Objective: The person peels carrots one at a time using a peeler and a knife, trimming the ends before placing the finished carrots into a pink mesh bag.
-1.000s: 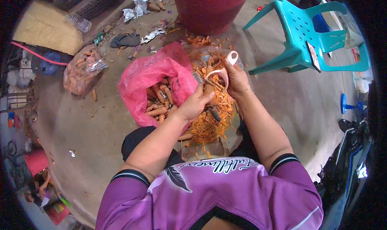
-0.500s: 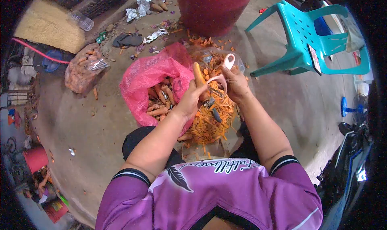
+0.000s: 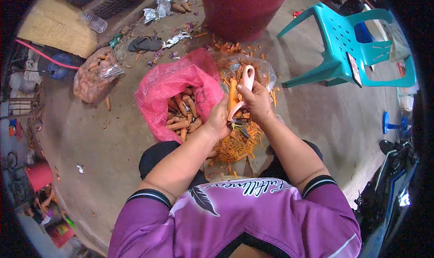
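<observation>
My left hand [image 3: 219, 119] grips the lower end of an orange carrot [image 3: 233, 95] that stands nearly upright. My right hand [image 3: 256, 100] holds a pink-white peeler [image 3: 247, 81] against the carrot's right side. Both hands hover over a heap of orange peelings [image 3: 235, 145] in a clear plastic bag [image 3: 264, 70] on the floor. Just left of my hands, a pink mesh sack [image 3: 169, 84] lies open with several unpeeled carrots [image 3: 181, 118] inside.
A dark red barrel [image 3: 242, 9] stands beyond the bag. A teal plastic chair [image 3: 357, 50] is at the right, a motorbike [image 3: 393, 181] at the lower right. Another clear bag of carrots [image 3: 92, 79], a sandal [image 3: 144, 44] and litter lie on the concrete floor at the left.
The carrot has been turned upright and drawn closer to me. The peeler has shifted left and down along it, and both hands sit slightly nearer my body.
</observation>
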The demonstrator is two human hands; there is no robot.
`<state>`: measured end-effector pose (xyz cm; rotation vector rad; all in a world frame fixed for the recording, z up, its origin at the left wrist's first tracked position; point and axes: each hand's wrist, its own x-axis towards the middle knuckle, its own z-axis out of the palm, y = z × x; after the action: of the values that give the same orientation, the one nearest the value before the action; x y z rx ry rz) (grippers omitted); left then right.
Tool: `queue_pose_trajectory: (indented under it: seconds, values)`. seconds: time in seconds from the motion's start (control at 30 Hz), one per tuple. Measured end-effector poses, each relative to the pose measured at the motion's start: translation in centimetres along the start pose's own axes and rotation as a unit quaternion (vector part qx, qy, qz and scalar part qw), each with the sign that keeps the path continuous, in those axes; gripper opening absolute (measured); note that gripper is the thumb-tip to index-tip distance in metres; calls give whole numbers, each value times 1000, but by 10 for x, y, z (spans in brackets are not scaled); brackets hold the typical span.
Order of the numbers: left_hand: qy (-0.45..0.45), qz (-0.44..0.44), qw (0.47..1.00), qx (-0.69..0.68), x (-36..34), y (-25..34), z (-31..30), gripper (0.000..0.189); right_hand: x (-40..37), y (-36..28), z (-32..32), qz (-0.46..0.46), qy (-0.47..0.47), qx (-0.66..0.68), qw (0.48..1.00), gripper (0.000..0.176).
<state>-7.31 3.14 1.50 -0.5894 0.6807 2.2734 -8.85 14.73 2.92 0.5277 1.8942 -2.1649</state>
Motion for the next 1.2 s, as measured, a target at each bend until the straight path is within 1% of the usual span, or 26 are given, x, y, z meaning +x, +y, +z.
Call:
queue_pose_trajectory:
  seconds: [0.03, 0.07, 0.13, 0.17, 0.2, 0.23, 0.27, 0.3, 0.33, 0.43, 0.47, 0.53, 0.6, 0.67, 0.7, 0.73, 0.8, 0.83, 0.93, 0.97, 1.0, 1.03, 1.07, 1.1, 1.13, 1.2]
  values:
    - [4, 2, 1000, -2, 2, -1, 2, 38, 3, 5, 1, -27, 5, 3, 1000, 26]
    - [8, 6, 1000, -4, 2, -1, 3, 38, 6, 7, 0, -8, 10, -6, 1000, 27]
    - [-54, -6, 998, 35, 15, -6, -28, 37, 14, 6, -7, 27, 22, -23, 999, 29]
    - [-84, -13, 995, 55, 14, -4, -30, 37, 21, 7, -12, 5, 52, -17, 998, 32]
    - [-68, -30, 995, 71, 10, -8, -28, 37, 34, 15, -21, -21, 90, -21, 996, 30]
    - [-51, -47, 994, 86, -6, -8, -6, 37, 52, 22, -39, 13, 118, -98, 988, 27]
    - [-34, -66, 992, 102, -15, -8, 5, 38, 48, 6, -39, -25, 151, -43, 987, 25]
    - [-58, -84, 989, 107, -9, -11, -10, 39, 57, 12, -47, -69, 196, -11, 978, 24]
    - [-57, -81, 990, 100, -7, -10, -13, 40, 60, 10, -48, -113, 239, 21, 964, 23]
    - [-55, -53, 994, 81, -3, -2, -16, 40, 48, 4, -42, -65, 210, 71, 973, 23]
    - [-40, -36, 995, 88, -1, -1, -17, 39, 37, -1, -31, -61, 146, 71, 985, 22]
    - [-6, -2, 995, 102, 3, 0, -22, 38, 18, 2, -8, -40, 56, 16, 997, 22]
    - [-39, -16, 995, 95, 5, -2, -31, 38, 0, -3, 4, -10, -10, -29, 999, 23]
    - [-74, -31, 993, 89, 2, -2, -27, 39, 13, 3, -7, 0, 5, -16, 1000, 23]
    - [-36, -2, 992, 123, -3, -3, -18, 39, 23, 4, -15, -15, 66, -12, 998, 24]
    - [-49, -28, 990, 130, -4, -4, -18, 39, 35, 7, -25, -29, 127, -8, 991, 24]
    - [-77, -82, 983, 145, -7, -8, -19, 39, 57, 18, -51, -85, 215, 108, 967, 22]
    - [-104, -86, 980, 146, -5, -9, -20, 40, 56, 12, -54, -80, 246, 118, 959, 24]
    - [-81, -62, 990, 99, 0, 1, -25, 39, 44, 12, -47, -58, 167, 104, 979, 24]
    - [-47, -42, 993, 98, 1, 2, -22, 37, 32, 7, -31, -10, 151, 45, 987, 24]
    - [-12, -22, 995, 97, -1, 3, -15, 36, 16, 4, -16, -15, 78, 50, 996, 25]
    - [23, -2, 995, 95, -2, 3, -8, 35, 11, 12, -6, -54, 67, 21, 996, 29]
    - [57, 18, 994, 93, -1, 2, -4, 34, 2, 10, -3, -32, 13, 25, 999, 31]
    - [70, -6, 992, 102, 1, -2, -2, 35, 3, 11, -5, -13, 11, 18, 1000, 31]
    - [37, -6, 992, 118, 1, -4, -5, 36, 7, 12, -8, 7, 11, 11, 1000, 31]
    - [-29, -7, 988, 149, 1, -8, -18, 38, 23, 8, -19, -37, 116, -67, 990, 26]
